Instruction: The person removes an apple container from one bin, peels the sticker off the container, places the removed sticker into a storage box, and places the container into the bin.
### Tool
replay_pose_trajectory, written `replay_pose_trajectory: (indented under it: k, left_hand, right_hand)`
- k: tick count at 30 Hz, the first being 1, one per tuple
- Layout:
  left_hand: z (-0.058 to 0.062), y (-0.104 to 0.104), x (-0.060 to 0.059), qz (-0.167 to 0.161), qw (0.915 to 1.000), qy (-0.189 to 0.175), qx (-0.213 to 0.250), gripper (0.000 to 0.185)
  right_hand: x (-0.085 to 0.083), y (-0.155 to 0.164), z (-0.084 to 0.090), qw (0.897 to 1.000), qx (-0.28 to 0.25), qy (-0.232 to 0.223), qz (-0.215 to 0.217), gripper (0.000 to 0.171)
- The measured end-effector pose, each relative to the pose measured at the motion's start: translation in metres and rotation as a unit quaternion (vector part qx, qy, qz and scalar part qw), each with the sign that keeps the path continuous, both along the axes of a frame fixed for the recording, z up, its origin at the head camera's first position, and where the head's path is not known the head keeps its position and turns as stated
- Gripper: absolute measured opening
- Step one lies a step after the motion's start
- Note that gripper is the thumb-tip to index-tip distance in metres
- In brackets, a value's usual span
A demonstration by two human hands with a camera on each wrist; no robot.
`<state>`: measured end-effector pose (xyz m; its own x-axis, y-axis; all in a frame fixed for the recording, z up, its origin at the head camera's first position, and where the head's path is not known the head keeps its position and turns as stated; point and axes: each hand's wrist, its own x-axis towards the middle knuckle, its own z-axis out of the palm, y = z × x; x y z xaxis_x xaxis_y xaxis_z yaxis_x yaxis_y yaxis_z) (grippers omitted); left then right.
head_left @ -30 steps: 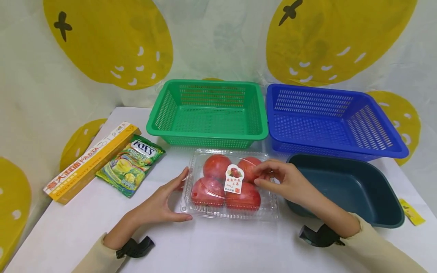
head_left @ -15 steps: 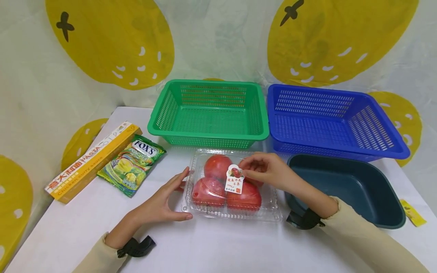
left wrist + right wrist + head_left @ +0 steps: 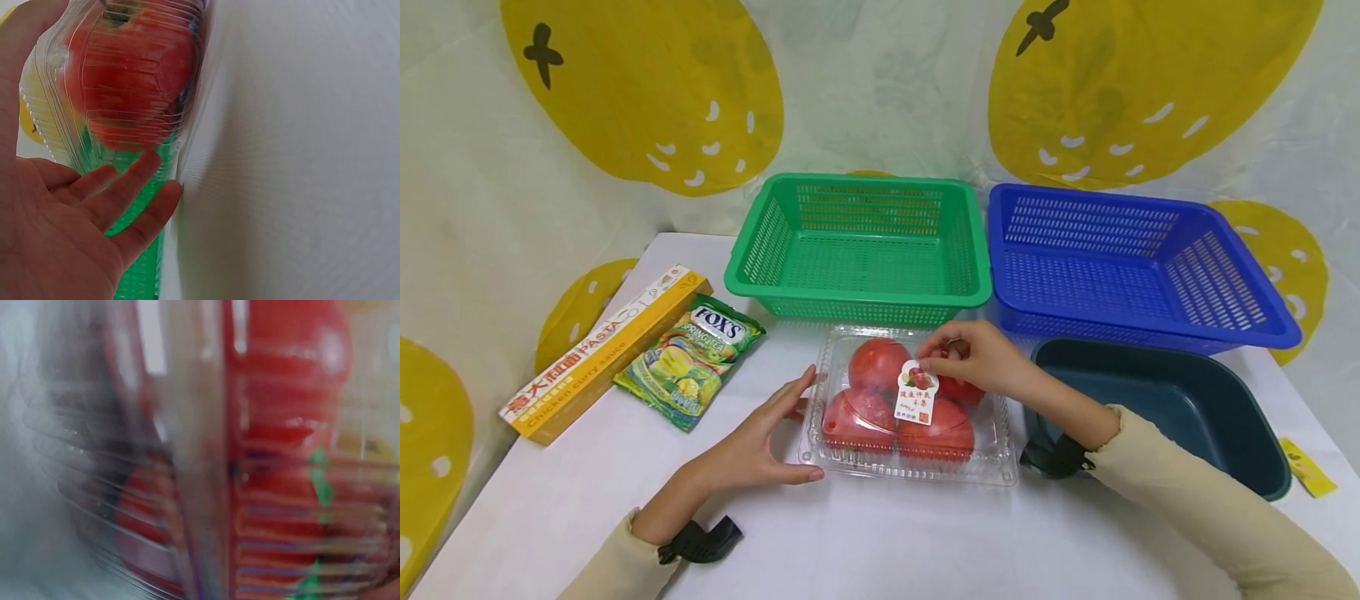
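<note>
A clear plastic clamshell box lies on the table in the head view, with several red round fruits inside. A white label with a fruit picture and the word APPLE is on its lid. My left hand rests against the box's left side, thumb at the near corner and fingers spread; the left wrist view shows its fingertips by the ridged wall. Above the lid, my right hand has its fingers curled and appears to pinch the label's upper edge. The right wrist view is blurred.
A green basket stands behind the box, with a blue basket beside it. A dark teal tub is at right, near a small yellow sachet. The pasta box and a green Fox's candy bag lie left.
My right hand has moved left over the lid, from the label's right side to its upper edge. The left hand and the clamshell box have stayed put.
</note>
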<state>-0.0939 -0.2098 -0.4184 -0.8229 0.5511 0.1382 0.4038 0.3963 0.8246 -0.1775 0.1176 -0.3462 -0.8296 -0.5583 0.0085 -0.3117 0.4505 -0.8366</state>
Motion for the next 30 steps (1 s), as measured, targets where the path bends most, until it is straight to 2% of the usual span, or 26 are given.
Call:
replay_pose_trajectory:
  k: [3, 11, 25, 30]
  left_hand:
    - [0.0006, 0.0002, -0.0002, -0.001, 1.0000, -0.004, 0.002, 0.114]
    - [0.0019, 0.0005, 0.0000, 0.006, 0.9998, -0.019, -0.003, 0.114]
    - [0.0003, 0.0005, 0.0006, 0.002, 0.9999, -0.011, 0.005, 0.114]
    - [0.0010, 0.0007, 0.0007, 0.005, 0.9998, -0.021, 0.000, 0.114]
  right_hand:
    - [-0.0009, -0.0022, -0.0003, 1.000, 0.000, 0.002, -0.002, 0.015]
    - [0.0010, -0.0039, -0.0024, 0.999, 0.003, 0.048, -0.005, 0.015]
    - [0.0048, -0.0068, -0.0077, 0.996, 0.003, 0.089, -0.008, 0.009]
    - [0.0068, -0.0099, -0.0090, 0.992, 0.027, 0.119, -0.024, 0.006]
